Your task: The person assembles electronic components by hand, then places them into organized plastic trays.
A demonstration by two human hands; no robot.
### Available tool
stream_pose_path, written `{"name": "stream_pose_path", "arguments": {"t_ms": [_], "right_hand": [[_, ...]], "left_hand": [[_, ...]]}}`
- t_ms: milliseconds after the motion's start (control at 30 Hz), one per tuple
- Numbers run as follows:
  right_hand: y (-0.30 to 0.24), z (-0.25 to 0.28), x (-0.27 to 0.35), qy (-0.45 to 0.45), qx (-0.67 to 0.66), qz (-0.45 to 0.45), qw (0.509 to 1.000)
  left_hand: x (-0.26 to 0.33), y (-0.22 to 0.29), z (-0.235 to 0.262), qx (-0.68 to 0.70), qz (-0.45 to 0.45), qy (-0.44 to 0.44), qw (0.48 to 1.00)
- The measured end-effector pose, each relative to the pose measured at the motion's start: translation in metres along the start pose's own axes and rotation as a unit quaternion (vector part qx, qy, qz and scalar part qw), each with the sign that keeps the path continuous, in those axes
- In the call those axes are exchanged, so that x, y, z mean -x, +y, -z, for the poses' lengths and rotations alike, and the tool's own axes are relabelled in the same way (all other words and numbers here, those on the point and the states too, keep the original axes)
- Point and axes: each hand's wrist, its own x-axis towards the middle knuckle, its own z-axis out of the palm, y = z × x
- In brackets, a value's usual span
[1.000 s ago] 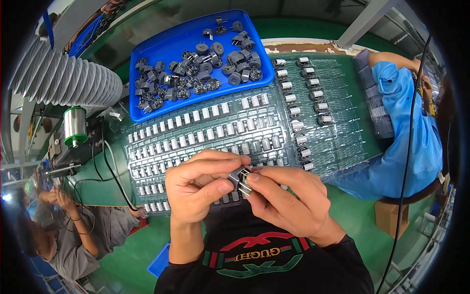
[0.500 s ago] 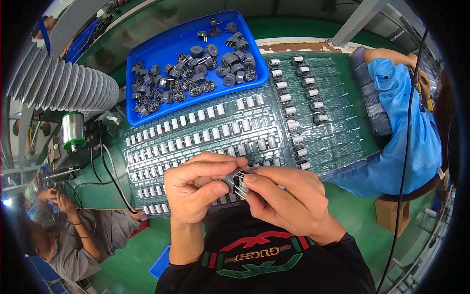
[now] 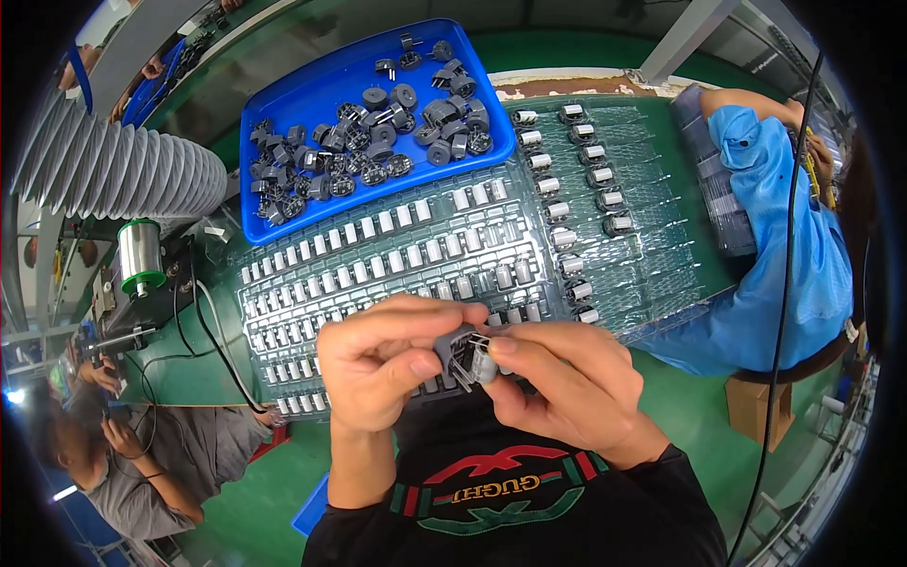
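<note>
We are pinching a small grey coil bobbin [image 3: 465, 352] between the fingers of our left hand [image 3: 383, 364] and right hand [image 3: 557, 387], just below the clear blister tray [image 3: 378, 274], whose pockets are looking mostly filled while many bobbins are waiting in the blue tray [image 3: 283, 104] above it.

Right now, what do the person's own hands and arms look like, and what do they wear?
Both the left hand and right hand are bare: no gloves, rings or watch visible. The forearms are uncovered. A black shirt with a red and green print shows below.
</note>
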Motion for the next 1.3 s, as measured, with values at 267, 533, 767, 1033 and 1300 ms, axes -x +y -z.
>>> {"name": "stream_pose_path", "arguments": {"t_ms": [267, 533, 767, 1033, 1300], "right_hand": [[-0.003, 0.003, -0.001, -0.014, -0.009, -0.008, 1.000], [-0.004, 0.003, -0.001, -0.016, -0.013, 0.002, 1.000], [-0.006, 0.003, 0.001, -0.020, -0.002, 0.004, 1.000], [-0.006, -0.003, 0.000, -0.006, 0.091, 0.033, 0.995], [0.002, 0.010, 0.006, -0.047, 0.013, -0.074, 0.996]], "left_hand": [[-0.001, -0.007, -0.002, 0.137, 0.006, 0.005, 0.990], [0.000, -0.004, -0.004, 0.141, 0.008, 0.006, 0.990], [0.002, -0.004, -0.002, 0.118, 0.011, 0.006, 0.993], [0.002, 0.000, 0.000, 0.037, 0.007, -0.008, 0.999], [0.003, -0.003, -0.016, -0.085, 0.092, 0.034, 0.992]]}}
